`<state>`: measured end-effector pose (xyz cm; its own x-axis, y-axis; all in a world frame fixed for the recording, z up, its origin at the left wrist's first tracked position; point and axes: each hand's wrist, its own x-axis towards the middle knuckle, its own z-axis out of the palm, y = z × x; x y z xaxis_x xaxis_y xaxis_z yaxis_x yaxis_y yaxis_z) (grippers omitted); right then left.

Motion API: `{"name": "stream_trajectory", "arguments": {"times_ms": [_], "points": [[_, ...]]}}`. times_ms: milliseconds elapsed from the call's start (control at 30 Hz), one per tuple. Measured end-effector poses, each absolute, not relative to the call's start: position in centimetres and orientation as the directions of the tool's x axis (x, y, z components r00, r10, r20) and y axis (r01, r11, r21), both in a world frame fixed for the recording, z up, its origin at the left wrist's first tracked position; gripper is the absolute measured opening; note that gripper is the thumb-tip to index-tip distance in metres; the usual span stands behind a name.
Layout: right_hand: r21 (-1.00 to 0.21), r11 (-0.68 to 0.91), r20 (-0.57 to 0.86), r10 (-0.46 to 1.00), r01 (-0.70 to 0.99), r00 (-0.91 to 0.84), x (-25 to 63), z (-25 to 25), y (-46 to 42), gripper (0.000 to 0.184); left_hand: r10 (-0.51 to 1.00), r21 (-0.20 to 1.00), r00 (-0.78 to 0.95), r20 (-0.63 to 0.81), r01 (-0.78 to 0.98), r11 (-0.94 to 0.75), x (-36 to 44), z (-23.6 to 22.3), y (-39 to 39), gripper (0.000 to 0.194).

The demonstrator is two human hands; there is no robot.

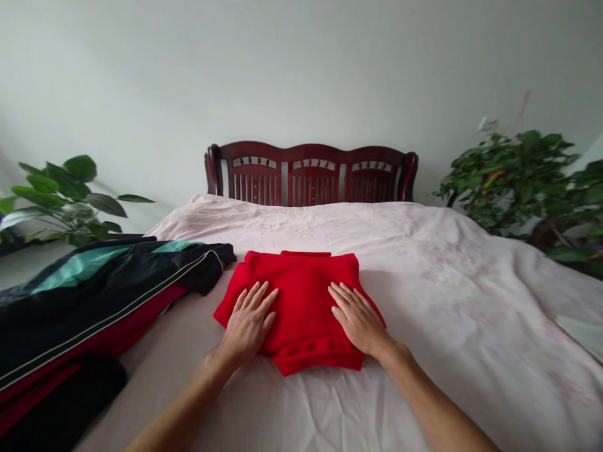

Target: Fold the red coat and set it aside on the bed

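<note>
A folded red garment [301,295] lies on the pale pink bed sheet [424,282] in the middle of the view. My left hand [249,320] rests flat on its left side, fingers spread and pointing away from me. My right hand [358,319] lies flat on its right side in the same way. Neither hand grips the cloth; both palms press down on top of it.
A heap of dark clothes [85,295] with teal, white and maroon stripes lies at the left of the bed. A dark red wooden headboard [311,172] stands at the far end. Leafy plants stand at the left [61,198] and right [522,176].
</note>
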<state>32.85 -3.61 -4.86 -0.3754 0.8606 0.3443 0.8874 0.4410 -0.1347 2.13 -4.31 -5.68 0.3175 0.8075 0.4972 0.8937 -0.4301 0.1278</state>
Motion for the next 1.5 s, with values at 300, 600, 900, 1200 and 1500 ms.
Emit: {"name": "stream_trajectory", "arguments": {"times_ms": [300, 600, 900, 1200, 1500], "points": [[-0.191, 0.344, 0.251, 0.923, 0.919, -0.293, 31.4, -0.6, -4.0, 0.044, 0.759, 0.343, 0.121, 0.64, 0.838, -0.423, 2.4, -7.0, -9.1, 0.031], [-0.303, 0.456, 0.343, 0.871, 0.837, -0.35, 21.0, 3.6, -3.0, 0.027, 0.721, 0.378, 0.045, 0.692, 0.828, -0.415, 2.9, -5.8, -10.7, 0.019], [-0.236, 0.458, 0.349, 0.863, 0.857, -0.365, 18.1, 0.4, -1.1, 0.017, 0.737, 0.474, -0.062, 0.673, 0.801, -0.365, 2.8, -6.3, -10.5, 0.018], [-0.06, 0.613, 0.344, 0.753, 0.787, -0.561, 18.7, 0.6, -3.9, 0.015, 0.751, 0.485, -0.066, 0.657, 0.8, -0.354, 2.8, -6.2, -10.4, 0.018], [0.118, 0.593, 0.32, 0.737, 0.797, -0.596, 17.7, 0.0, -3.5, 0.025, 0.767, 0.48, -0.046, 0.64, 0.803, -0.353, 2.7, -6.2, -10.4, 0.017]]}}
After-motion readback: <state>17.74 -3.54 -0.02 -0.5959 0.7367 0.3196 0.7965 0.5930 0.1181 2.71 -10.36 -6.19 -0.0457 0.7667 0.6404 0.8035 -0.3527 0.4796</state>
